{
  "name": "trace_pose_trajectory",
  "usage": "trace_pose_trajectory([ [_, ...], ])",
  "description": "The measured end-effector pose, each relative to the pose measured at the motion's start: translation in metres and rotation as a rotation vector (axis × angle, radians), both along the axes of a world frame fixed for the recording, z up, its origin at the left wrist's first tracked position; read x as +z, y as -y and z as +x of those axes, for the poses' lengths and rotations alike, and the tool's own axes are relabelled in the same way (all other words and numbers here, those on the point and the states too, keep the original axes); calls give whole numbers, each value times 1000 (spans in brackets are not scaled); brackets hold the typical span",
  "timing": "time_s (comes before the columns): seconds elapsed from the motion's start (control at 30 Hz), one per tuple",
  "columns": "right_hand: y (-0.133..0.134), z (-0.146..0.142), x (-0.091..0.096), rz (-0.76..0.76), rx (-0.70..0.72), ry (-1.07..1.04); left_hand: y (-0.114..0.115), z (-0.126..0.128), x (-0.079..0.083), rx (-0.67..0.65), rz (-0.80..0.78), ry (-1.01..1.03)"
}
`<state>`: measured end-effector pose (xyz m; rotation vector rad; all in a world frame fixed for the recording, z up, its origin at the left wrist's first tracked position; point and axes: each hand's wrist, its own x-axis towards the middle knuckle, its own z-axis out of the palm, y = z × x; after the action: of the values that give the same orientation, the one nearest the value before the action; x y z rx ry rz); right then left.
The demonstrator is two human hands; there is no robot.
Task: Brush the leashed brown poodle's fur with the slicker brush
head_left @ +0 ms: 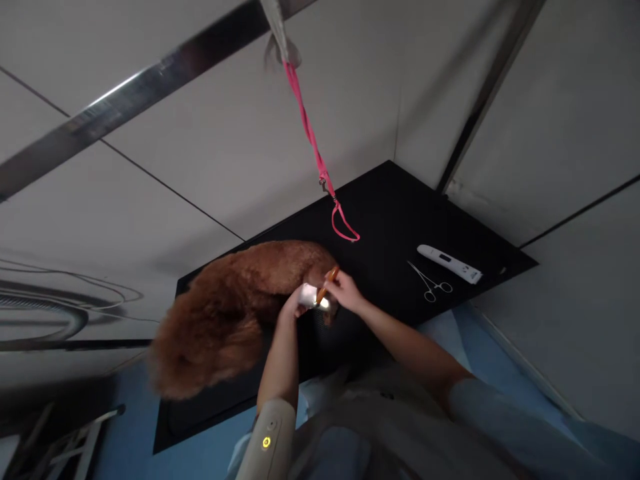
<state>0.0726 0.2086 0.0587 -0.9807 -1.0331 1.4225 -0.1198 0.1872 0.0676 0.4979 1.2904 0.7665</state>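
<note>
A curly brown dog [235, 293] is on the black grooming table [385, 207], its fluffy head toward the lower left. By its hindquarters, my left hand [296, 305] is closed around a small white object [307, 295] with a bright glare at its right end; its exact kind is unclear. My right hand [346, 292] grips a slim orange-brown tool [327, 283] slanting down to that bright end. The tool's tip is lost in the glare. A hind paw [329, 317] shows just below, and I cannot tell whether either tool touches it.
White hair clippers [450, 263] and scissor-handled forceps [430, 283] lie on the table's right side. A pink grooming loop [320, 160] hangs from the metal bar [135, 93] above. A light-coloured device with a yellow light [267, 440] is on my left forearm. Walls stand behind and right.
</note>
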Motion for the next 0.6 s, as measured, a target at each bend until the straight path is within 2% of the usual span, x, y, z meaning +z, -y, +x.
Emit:
trace_pose_trajectory([
  [0.07, -1, 6, -8, -107, -166, -50, -2, 1, 1, -39, -42, 33],
  [0.13, -1, 14, -14, -149, -317, -91, -4, 4, -1, -39, -68, 65],
  [0.17, 1, 17, -17, -144, -309, -113, -5, 6, -4, -16, -69, 74],
  [0.3, 16, 15, -23, -165, -110, -193, -6, 22, -18, 94, -28, 109],
  [0.33, 19, 15, -24, -189, -131, -201, -5, 28, -21, 106, -2, 134],
  [0.43, 22, 20, -29, -243, -320, -225, 0, 49, -26, 107, 124, 282],
  [0.5, 24, 27, -32, -262, -332, -248, 5, 65, -26, 103, 208, 375],
  [0.6, 30, 40, -35, -322, -315, -245, 13, 83, -21, 128, 267, 386],
])
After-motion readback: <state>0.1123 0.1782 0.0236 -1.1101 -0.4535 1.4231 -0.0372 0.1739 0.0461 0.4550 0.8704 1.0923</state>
